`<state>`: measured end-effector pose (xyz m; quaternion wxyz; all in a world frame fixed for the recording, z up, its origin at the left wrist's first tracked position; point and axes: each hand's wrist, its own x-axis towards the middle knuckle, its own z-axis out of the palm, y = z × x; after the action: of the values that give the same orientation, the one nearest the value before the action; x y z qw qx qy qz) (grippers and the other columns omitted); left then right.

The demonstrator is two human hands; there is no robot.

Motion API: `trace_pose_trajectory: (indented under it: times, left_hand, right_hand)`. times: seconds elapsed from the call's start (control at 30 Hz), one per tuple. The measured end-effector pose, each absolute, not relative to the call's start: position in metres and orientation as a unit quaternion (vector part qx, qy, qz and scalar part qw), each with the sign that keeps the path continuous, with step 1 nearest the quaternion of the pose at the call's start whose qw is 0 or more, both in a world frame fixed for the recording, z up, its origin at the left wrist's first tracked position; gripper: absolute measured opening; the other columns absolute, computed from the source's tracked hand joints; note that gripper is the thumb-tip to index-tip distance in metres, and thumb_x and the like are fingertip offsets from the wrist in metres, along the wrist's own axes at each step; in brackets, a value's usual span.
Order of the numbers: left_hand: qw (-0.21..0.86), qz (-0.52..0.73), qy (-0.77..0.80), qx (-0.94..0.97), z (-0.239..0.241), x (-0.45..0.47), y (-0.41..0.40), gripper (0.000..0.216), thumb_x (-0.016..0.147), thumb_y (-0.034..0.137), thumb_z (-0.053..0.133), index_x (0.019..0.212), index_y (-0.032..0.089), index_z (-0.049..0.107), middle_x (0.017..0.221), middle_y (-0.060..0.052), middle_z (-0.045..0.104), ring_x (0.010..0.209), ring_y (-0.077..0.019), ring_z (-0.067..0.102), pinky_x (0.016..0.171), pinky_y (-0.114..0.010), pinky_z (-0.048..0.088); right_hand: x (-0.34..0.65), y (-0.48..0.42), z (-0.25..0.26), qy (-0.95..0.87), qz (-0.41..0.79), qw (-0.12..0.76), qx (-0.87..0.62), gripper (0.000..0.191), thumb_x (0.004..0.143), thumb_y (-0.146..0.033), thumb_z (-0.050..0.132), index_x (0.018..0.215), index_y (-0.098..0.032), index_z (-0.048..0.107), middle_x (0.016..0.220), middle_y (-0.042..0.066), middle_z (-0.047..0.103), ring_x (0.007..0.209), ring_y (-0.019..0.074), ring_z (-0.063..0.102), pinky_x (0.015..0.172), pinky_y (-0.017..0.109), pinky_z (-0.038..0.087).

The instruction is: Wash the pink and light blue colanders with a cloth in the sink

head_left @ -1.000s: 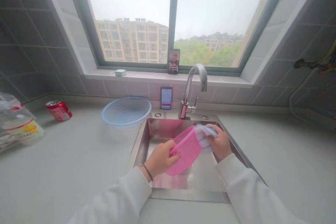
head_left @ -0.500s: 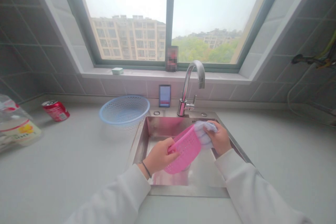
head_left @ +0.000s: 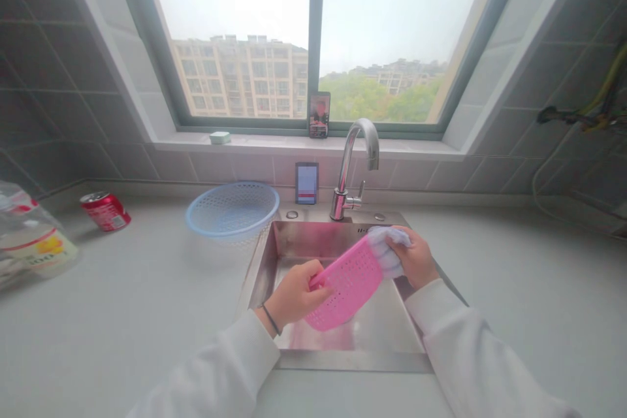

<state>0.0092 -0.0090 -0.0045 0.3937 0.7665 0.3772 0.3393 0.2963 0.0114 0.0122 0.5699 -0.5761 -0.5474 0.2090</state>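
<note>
A pink basket is being held tilted in the air over the sink, just right of centre in the lower frame. Its left end is being pinched at the rim by the fingers of the left hand. Over its upper right end a pale cloth is being pressed by the right hand, whose fingers are gripping the bunched fabric; their tips are partly being hidden by it. The wall appears to be being wiped, which probably calls for a firm rim pinch, cloth folded round both faces, and even pressure, since thin perforated plastic may flex and loose fabric may snag. Behind, a tap is arching over the sink. Leftward on the worktop, a blue basket and, farther out, a red can are resting.
</note>
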Motion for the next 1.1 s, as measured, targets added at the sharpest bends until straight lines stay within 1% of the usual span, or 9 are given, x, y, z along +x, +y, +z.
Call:
trace_pose_trajectory:
  times: [0.1,0.17,0.3,0.37,0.47,0.7,0.87,1.0,1.1]
  left_hand:
    - [0.397,0.35,0.374,0.761,-0.005,0.007,-0.01,0.029,0.078,0.037,0.064,0.067,0.019,0.044,0.063,0.006,0.042,0.061,-0.0109,0.039,0.057,-0.024,0.026]
    - [0.402,0.356,0.378,0.754,-0.006,0.007,-0.009,0.027,0.079,0.038,0.064,0.068,0.017,0.049,0.064,0.004,0.048,0.062,-0.0117,0.043,0.058,-0.024,0.029]
    - [0.428,0.369,0.361,0.742,-0.008,0.006,-0.006,0.023,0.089,0.034,0.056,0.095,0.016,0.068,0.089,-0.004,0.07,0.08,-0.0179,0.061,0.072,-0.027,0.042]
    - [0.422,0.37,0.351,0.75,-0.009,0.006,-0.006,0.025,0.093,0.031,0.052,0.106,0.018,0.07,0.098,-0.005,0.074,0.089,-0.0198,0.064,0.078,-0.029,0.045]
    - [0.409,0.369,0.337,0.764,-0.01,0.005,-0.006,0.025,0.094,0.029,0.051,0.108,0.018,0.069,0.099,-0.005,0.073,0.089,-0.0196,0.064,0.079,-0.028,0.046]
    - [0.417,0.316,0.35,0.777,-0.011,0.001,-0.008,0.01,0.088,0.021,0.054,0.096,0.018,0.06,0.083,-0.001,0.064,0.075,-0.0157,0.057,0.064,-0.024,0.04]
    - [0.419,0.324,0.37,0.764,-0.013,0.004,-0.008,0.002,0.086,0.019,0.05,0.085,0.019,0.052,0.073,0.003,0.056,0.067,-0.0137,0.052,0.06,-0.023,0.035]
    - [0.36,0.356,0.425,0.75,-0.012,0.008,-0.007,0.01,0.083,0.022,0.053,0.075,0.019,0.049,0.067,0.004,0.051,0.064,-0.0134,0.047,0.059,-0.025,0.029]
    - [0.327,0.336,0.468,0.749,-0.01,0.01,-0.005,0.023,0.083,0.036,0.06,0.072,0.019,0.049,0.066,0.004,0.051,0.064,-0.0141,0.047,0.06,-0.026,0.029]
  right_hand:
    - [0.299,0.012,0.011,-0.539,0.198,0.575,-0.583,0.045,0.072,-0.056,0.073,0.096,-0.019,0.069,0.091,0.008,0.072,0.082,0.0261,0.065,0.069,0.035,0.053]
    - [0.295,0.01,0.012,-0.552,0.199,0.563,-0.582,0.044,0.071,-0.055,0.073,0.096,-0.019,0.069,0.091,0.007,0.072,0.081,0.0255,0.065,0.069,0.034,0.052]
    - [0.288,0.007,0.015,-0.575,0.206,0.543,-0.577,0.041,0.07,-0.054,0.073,0.089,-0.018,0.07,0.084,0.006,0.072,0.077,0.0252,0.066,0.068,0.034,0.052]
    - [0.288,0.007,0.015,-0.576,0.203,0.546,-0.574,0.04,0.07,-0.054,0.073,0.088,-0.018,0.07,0.084,0.006,0.073,0.077,0.0255,0.066,0.068,0.034,0.052]
    - [0.294,0.009,0.012,-0.57,0.195,0.557,-0.572,0.039,0.071,-0.052,0.074,0.092,-0.019,0.07,0.088,0.006,0.073,0.079,0.0256,0.067,0.068,0.034,0.053]
    - [0.302,0.013,0.003,-0.556,0.203,0.569,-0.571,0.039,0.072,-0.051,0.074,0.094,-0.02,0.07,0.09,0.007,0.073,0.078,0.0249,0.067,0.064,0.034,0.053]
    - [0.292,0.007,0.01,-0.564,0.201,0.562,-0.571,0.036,0.072,-0.053,0.074,0.09,-0.022,0.069,0.087,0.007,0.073,0.078,0.0281,0.067,0.067,0.039,0.055]
    - [0.275,0.0,0.014,-0.597,0.199,0.547,-0.551,0.032,0.072,-0.048,0.072,0.089,-0.022,0.069,0.089,0.007,0.074,0.081,0.0291,0.068,0.073,0.042,0.055]
    - [0.257,-0.006,0.012,-0.642,0.215,0.523,-0.518,0.034,0.07,-0.043,0.073,0.093,-0.02,0.07,0.089,0.008,0.075,0.08,0.028,0.07,0.073,0.039,0.056]
